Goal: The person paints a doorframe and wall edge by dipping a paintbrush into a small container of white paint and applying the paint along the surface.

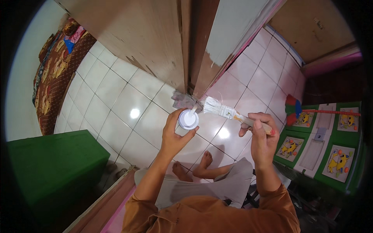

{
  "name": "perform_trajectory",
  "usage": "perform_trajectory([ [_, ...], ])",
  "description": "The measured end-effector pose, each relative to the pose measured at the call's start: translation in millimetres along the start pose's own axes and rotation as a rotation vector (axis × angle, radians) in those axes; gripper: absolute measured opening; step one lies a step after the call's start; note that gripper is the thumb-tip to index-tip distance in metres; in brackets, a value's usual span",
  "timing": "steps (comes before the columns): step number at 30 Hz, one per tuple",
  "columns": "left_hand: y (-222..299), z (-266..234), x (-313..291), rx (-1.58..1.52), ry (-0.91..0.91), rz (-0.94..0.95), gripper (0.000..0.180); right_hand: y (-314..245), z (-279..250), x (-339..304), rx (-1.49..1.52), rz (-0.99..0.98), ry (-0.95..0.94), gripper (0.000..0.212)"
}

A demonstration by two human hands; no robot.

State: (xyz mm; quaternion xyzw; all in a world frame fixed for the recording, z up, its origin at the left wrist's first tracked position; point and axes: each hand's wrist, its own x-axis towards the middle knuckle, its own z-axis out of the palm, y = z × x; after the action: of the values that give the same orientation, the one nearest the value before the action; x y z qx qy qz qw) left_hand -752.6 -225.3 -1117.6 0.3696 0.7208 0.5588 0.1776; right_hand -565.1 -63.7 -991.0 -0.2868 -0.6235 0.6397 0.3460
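My left hand (173,134) is wrapped round a small round tub of white paint (189,120), held upright with its mouth toward me. A short pale stick-like piece (193,110) leans at its far rim; I cannot make out what it is. In my right hand (263,134) is a paintbrush (223,111), gripped by its wooden handle. Its white-coated bristles point left, just right of the tub and apart from it. Beyond both hands stands a door frame (229,33), partly coated white, with bare brown wood at its lower part.
A wooden door (143,35) stands at the frame's left. Green furniture (58,163) sits at left, and a green cabinet with cartoon panels (318,139) at right, with a red-and-blue duster (293,109) by it. A patterned mattress (58,73) lies far left. White tiles (120,97) cover the floor.
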Motion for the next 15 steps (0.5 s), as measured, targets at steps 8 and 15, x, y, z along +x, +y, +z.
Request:
perform_trajectory([
  [8, -252, 89, -101, -0.012, 0.016, 0.105, 0.066, 260, -22, -97, -0.041, -0.118, 0.008, 0.023],
  [15, -307, 109, -238, -0.043, 0.027, 0.162, 0.067, 332, -14, -233, -0.200, -0.108, -0.052, 0.019],
])
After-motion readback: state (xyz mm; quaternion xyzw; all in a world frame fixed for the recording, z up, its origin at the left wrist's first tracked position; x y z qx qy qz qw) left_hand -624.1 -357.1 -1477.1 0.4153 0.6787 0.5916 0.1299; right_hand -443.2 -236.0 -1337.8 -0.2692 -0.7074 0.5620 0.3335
